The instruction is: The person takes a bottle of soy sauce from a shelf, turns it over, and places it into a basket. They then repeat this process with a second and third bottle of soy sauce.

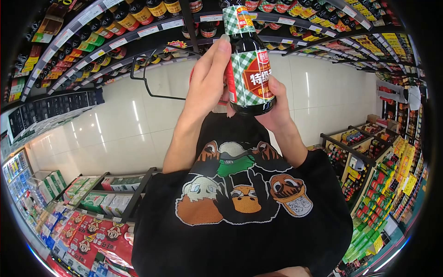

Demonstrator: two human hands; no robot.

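Note:
A dark soy sauce bottle (pixel 251 76) with a green-and-white checked label and a red panel stands nearly upright between my two hands. My left hand (pixel 210 76) is closed around its left side, the fingers reaching up toward the neck label. Low on the right side, my right hand (pixel 278 108) grips the bottle near its base, with the thumb on the edge of the label. The bottle's top is cut off by the upper edge of the view. Behind my left wrist is a black bar frame (pixel 146 85), and a bit of red shows there, mostly hidden.
Ahead, curved shelves (pixel 110 44) hold rows of bottles above price tags. Pale floor tiles (pixel 120 120) lie between them and me. Red packs (pixel 87 235) fill a display at lower left, and another display (pixel 369 161) stands at right. A person (pixel 410 96) is far right.

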